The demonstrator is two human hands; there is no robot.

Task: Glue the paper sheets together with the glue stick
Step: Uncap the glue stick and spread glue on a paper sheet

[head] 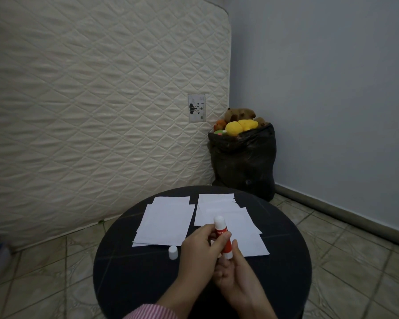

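On the far left a cream quilted mattress leans upright against the wall, and its small sewn label carries an elephant mark with the word "GAJAH", turned sideways. In front of it stands the round black table, where the task sits.

The left stack of white paper sheets lies flat and loosely fanned, with no glue visible on its top sheet. Just nearer than its front edge, the small white cap stands upright on the table, so the stick is already opened. The left hand is closed around the red barrel of the red-and-white glue stick, which is held upright and slightly tilted above the table, its white tip up. Red print shows on the barrel, but the fingers cover most of it and it cannot be read. The right hand pinches the white base of the stick from below, a grip that suggests the glue is being wound out.

The right stack of white paper sheets lies just beside the left one, also loosely stacked and partly hidden by the stick.

Judging from this, only the preparation is done: spreading glue and pressing sheets together remain.

Beyond the table, a black plastic bag full of soft toys sits in the corner.
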